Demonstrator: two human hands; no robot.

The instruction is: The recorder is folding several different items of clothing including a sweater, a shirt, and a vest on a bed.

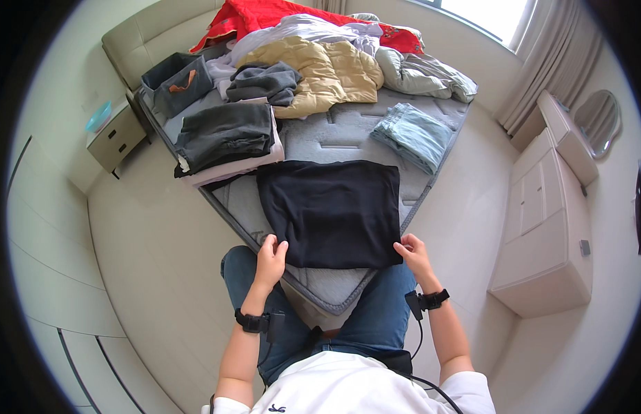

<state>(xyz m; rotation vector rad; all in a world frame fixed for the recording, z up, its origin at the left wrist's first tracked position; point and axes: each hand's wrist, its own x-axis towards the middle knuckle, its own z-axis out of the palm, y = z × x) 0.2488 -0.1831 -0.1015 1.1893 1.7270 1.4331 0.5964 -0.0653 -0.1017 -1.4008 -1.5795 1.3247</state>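
Head view: from where I am standing, the two hands are working apart. The left hand (pixel 271 259) is pinching one side edge of a black cloth (pixel 331 215) just above its near corner; the right hand (pixel 416 257) is pinching the opposite edge at the matching point. This paired grip is probably holding the near edge straight and taut. The cloth is lying nearly flat over one corner of the grey mattress (pixel 308 143). Its near corners are extending past the mattress sides, so the hands are apparently supporting them there.

Beyond the left edge, a stack of dark garments (pixel 227 134) is resting on paler fabric; to the right, folded light-blue jeans (pixel 411 136) are lying apart. Both are sitting aside, presumably leaving working space between them. Farther back, a grey storage box (pixel 177 84), a crumpled grey garment (pixel 267 81), a tan quilted garment (pixel 338 72) and red fabric (pixel 262 19) are occupying the head end.
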